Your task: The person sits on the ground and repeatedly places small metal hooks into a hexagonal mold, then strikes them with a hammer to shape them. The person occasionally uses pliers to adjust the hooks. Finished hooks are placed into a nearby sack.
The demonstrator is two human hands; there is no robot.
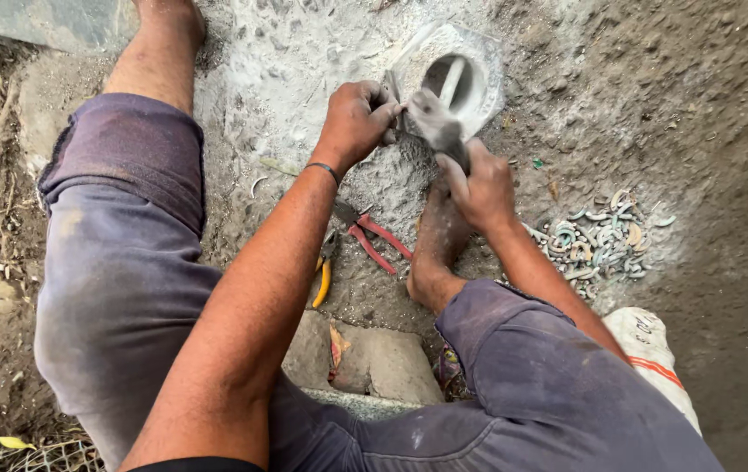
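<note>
1. The left hand is pinching a flat metal strip, fingers closed narrow around it, bracing it just past the fingertips.
2. The right hand is gripping a dusty grey casting tight, steadying it beside the hexagonal mould.
3. Red-handled pliers are lying below the wrists, within reach.

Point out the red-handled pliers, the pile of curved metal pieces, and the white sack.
red-handled pliers (372, 238), head view, on a red handle.
pile of curved metal pieces (603, 243), head view, pile's middle.
white sack (654, 350), head view, upper face.
</note>
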